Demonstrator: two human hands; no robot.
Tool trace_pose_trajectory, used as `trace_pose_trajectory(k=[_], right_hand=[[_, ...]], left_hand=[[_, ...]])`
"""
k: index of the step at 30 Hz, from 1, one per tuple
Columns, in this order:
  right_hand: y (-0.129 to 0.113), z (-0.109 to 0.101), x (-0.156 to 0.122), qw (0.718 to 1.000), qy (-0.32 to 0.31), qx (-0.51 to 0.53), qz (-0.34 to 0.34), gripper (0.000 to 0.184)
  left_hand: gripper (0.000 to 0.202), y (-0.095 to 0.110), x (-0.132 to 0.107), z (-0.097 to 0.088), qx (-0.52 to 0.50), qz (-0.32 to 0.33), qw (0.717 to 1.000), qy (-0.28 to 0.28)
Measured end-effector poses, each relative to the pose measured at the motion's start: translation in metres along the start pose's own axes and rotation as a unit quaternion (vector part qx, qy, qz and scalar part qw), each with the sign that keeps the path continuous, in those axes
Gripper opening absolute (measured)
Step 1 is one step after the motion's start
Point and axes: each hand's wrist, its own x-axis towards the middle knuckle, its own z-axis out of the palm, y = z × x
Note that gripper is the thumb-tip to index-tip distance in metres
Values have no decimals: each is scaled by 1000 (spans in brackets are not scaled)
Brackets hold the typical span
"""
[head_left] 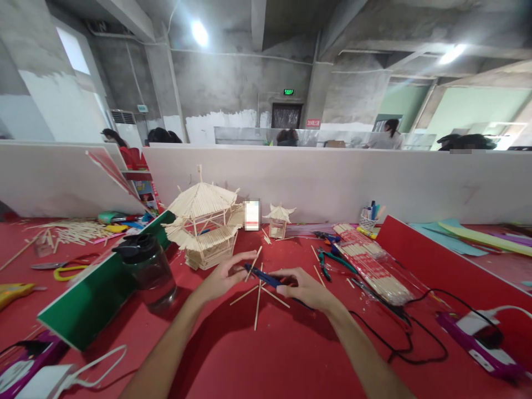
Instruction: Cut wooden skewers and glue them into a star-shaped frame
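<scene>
My left hand (224, 275) pinches a thin bamboo stick (254, 262) that points up and to the right. My right hand (305, 287) is closed round a dark blue tool (260, 275) with a black cord (386, 343) trailing off to the right; its tip meets the stick between the two hands. Several loose sticks (258, 299) lie crossed on the red table (266, 354) just below the hands. A large pavilion model (203, 221) built of sticks stands right behind my left hand. A small pavilion model (278, 219) stands farther back.
A dark water jug (145, 269) and a green board (95, 299) stand at the left. Packs of sticks (374, 263) and pliers (328, 260) lie at the right. Purple devices (477, 338) sit near the edges. A white partition (332, 183) closes the back; people sit beyond it.
</scene>
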Motion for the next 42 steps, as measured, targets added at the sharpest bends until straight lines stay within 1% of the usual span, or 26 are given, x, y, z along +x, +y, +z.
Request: trace_pose_trajectory(k=[2, 5, 14, 16, 18, 20, 22, 26, 29, 31, 34, 38, 40, 42], right_hand=[[2, 3, 1, 1000, -8, -17, 4, 41], [3, 6, 2, 1000, -9, -25, 8, 39], [4, 6, 3, 999, -8, -31, 1, 39], [1, 7, 3, 999, -7, -44, -8, 38], [-2, 10, 2, 997, 8, -81, -19, 38], [-5, 16, 0, 988, 40, -145, -27, 38], [-6, 23, 0, 974, 62, -217, -33, 35], [-1, 33, 5, 947, 60, -313, -28, 29], [1, 35, 10, 929, 70, -364, -8, 33], [2, 35, 13, 918, 76, -390, -4, 35], [3, 36, 15, 906, 76, -416, -1, 37], [3, 40, 17, 894, 68, -442, -6, 36], [4, 43, 18, 890, 66, -452, -6, 36], [6, 44, 19, 884, 65, -463, -3, 36]], left_hand=[[38, -1, 0, 1, 18, -11, 999, -27], [34, -4, 2, 3, 8, -33, 998, -51], [35, -6, 3, 1, -8, -47, 998, -45], [34, -5, 3, 2, -4, -50, 998, -43], [33, -4, 3, 4, 6, -50, 998, -34], [30, -3, 3, 7, 14, -49, 999, -18], [30, -3, 3, 10, 8, -43, 999, -1], [26, -8, 1, 12, -31, -6, 999, 13], [21, -13, 0, 15, -48, 9, 998, 31], [25, -16, 1, 17, -67, 1, 997, 47], [34, -21, 4, 21, -84, -28, 994, 66], [41, -29, 9, 22, -9, -73, 994, 84], [41, -31, 10, 22, 18, -81, 993, 84], [40, -31, 10, 22, 35, -75, 993, 81]])
